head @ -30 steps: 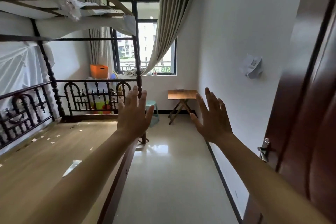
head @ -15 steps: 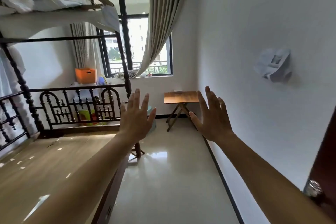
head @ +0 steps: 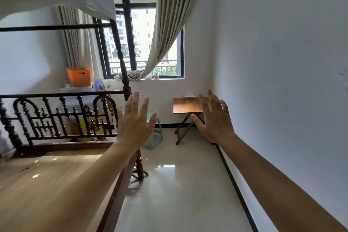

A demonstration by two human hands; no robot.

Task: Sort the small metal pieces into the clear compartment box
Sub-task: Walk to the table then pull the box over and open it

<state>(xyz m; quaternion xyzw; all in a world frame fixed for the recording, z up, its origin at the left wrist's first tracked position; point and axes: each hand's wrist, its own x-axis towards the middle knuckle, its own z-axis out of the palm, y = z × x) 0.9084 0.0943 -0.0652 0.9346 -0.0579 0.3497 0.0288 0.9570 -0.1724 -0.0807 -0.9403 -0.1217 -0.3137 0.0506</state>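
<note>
Both arms are stretched out in front of me at chest height. My left hand (head: 134, 124) is held up flat with fingers spread and holds nothing. My right hand (head: 213, 118) is likewise raised, fingers apart and empty, overlapping the right end of a small wooden folding table (head: 185, 105) that stands far off under the window. A small white item lies at the table's back edge, too small to identify. No clear compartment box and no metal pieces are visible anywhere.
A dark wooden bunk bed (head: 56, 175) with a bare board base and ornate railing fills the left. A pale green stool (head: 155, 133) stands beyond the bedpost. Glossy tiled floor (head: 178, 184) runs between bed and white right wall. An orange bin (head: 79, 76) sits behind the railing.
The view has advanced into the room and swung right; the dark door at the right has left the frame. Both hands stay raised and open.
</note>
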